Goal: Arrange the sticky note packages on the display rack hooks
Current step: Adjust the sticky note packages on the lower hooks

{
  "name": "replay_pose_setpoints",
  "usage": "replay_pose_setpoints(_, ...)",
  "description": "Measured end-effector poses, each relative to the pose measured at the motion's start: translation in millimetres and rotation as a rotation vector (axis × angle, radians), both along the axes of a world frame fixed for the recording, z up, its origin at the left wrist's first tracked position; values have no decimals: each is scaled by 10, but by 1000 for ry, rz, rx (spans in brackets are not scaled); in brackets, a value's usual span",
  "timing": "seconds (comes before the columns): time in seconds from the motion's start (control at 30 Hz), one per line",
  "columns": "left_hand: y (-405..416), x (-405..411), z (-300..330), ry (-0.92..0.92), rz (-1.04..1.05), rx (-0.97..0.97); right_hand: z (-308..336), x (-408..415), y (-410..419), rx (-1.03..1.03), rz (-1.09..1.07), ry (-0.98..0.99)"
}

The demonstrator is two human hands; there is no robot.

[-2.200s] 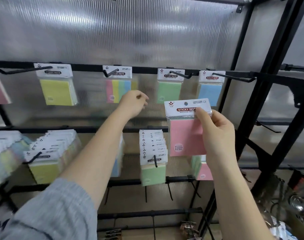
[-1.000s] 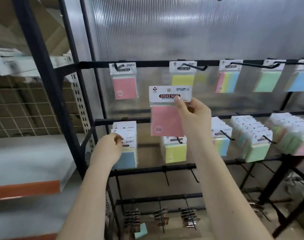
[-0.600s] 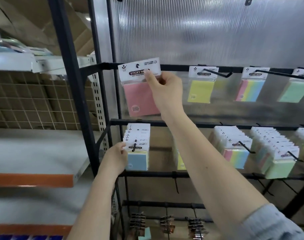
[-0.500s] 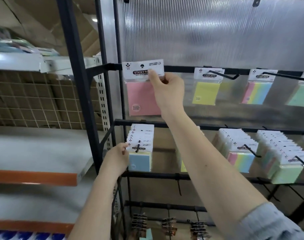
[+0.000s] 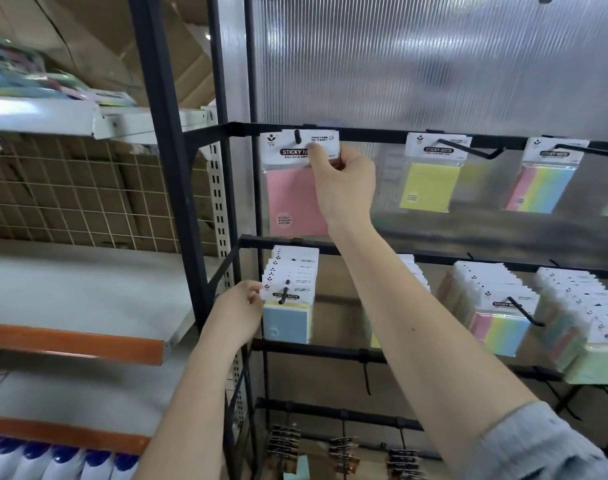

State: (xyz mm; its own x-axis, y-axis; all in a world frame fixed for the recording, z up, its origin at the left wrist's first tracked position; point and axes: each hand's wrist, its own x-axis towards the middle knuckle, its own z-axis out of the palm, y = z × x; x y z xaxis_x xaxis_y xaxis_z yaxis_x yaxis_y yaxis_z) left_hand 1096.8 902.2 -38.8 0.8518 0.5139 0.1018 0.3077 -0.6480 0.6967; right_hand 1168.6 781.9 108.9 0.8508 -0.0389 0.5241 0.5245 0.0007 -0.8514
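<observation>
Your left hand [image 5: 238,315] rests its curled fingers against the left edge of the blue sticky note stack [image 5: 288,299] on the lower hook; whether it actually grips the stack you cannot tell. Your right hand [image 5: 344,183] pinches the white header of the pink sticky note package [image 5: 295,199], whose hole sits over the top-left hook [image 5: 297,136] of the black rack [image 5: 371,133]. Further right hang a yellow package [image 5: 430,181] and a rainbow package [image 5: 541,185], each on its own hook.

Right hand [image 5: 344,181] raised far and high, thumb and fingers pinched closed, forearm stretched diagonally. Left hand [image 5: 238,315] lower left, fingers curled, fingertips [image 5: 255,295] pinched.
</observation>
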Motion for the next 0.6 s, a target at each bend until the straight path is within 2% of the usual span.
replay_pose_setpoints(0.13, -3, -12, 1, -25, 3, -40, 7, 235, 31, -43, -18, 34)
replay_pose_setpoints(0.4, -11, 20, -45, -12, 21, -73, 150, 840, 135, -293, -109, 110)
replay_pose_setpoints(0.6, -15, 57, -75, 2, 18, -77, 175, 1092, 143, -362, -128, 130)
